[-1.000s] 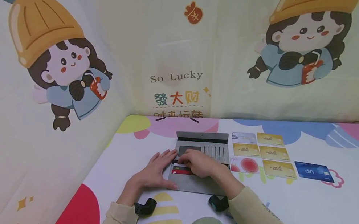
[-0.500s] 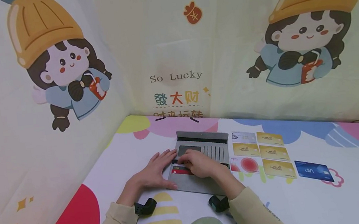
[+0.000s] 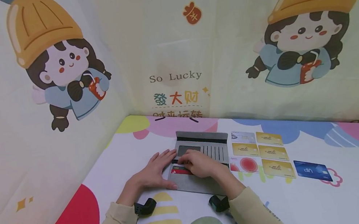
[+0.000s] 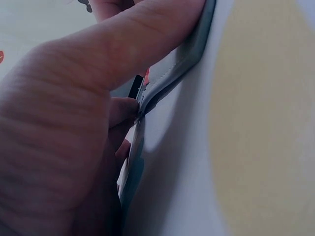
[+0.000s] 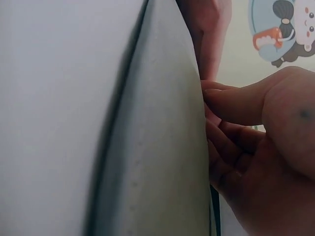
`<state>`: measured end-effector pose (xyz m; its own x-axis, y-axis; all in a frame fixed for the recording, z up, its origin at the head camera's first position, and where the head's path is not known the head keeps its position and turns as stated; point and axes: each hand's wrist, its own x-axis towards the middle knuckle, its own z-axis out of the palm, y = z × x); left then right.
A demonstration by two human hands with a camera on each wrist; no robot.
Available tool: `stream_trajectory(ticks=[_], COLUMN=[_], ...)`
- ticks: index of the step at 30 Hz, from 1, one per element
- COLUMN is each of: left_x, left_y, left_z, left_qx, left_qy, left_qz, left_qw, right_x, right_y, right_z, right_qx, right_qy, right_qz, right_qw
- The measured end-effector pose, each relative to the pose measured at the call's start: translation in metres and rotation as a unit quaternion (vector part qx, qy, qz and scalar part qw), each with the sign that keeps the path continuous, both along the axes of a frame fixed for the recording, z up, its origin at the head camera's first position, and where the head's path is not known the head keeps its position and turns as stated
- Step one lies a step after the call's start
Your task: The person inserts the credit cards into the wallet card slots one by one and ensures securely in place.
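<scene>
A grey wallet (image 3: pixel 190 184) lies spread flat on the table, its card slots (image 3: pixel 214 152) on the far half. A red and dark card (image 3: pixel 179 170) sits in the near half, its right part covered by my right hand (image 3: pixel 201 163). That hand's fingers are curled at the card's upper edge; the fingertips' hold is partly hidden. My left hand (image 3: pixel 154 171) rests along the wallet's left edge with fingers straight and spread, the thumb on the near left corner. In the left wrist view, the left thumb lies over the wallet's edge (image 4: pixel 197 54).
Right of the wallet, several cards lie in two columns, among them a gold card (image 3: pixel 269 138) and a white card with a red circle (image 3: pixel 244 164). A blue VIP card (image 3: pixel 312 170) lies further right. A printed curtain (image 3: pixel 225 48) stands behind the table.
</scene>
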<state>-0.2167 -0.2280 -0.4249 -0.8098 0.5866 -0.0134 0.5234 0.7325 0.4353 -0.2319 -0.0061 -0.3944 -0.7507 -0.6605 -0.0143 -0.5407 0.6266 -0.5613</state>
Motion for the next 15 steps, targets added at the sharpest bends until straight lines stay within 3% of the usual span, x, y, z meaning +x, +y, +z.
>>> stream_trajectory(ticks=[15], left_x=[0.0014], left_y=[-0.0002], left_z=[0.0017], left_qx=[0.007], left_qy=[0.004], left_qz=[-0.003], left_qw=[1.0000], right_x=[-0.0034], right_y=[0.0048], right_z=[0.0002], right_qx=[-0.031], right_qy=[-0.026], right_qz=[-0.008], right_qw=[0.999])
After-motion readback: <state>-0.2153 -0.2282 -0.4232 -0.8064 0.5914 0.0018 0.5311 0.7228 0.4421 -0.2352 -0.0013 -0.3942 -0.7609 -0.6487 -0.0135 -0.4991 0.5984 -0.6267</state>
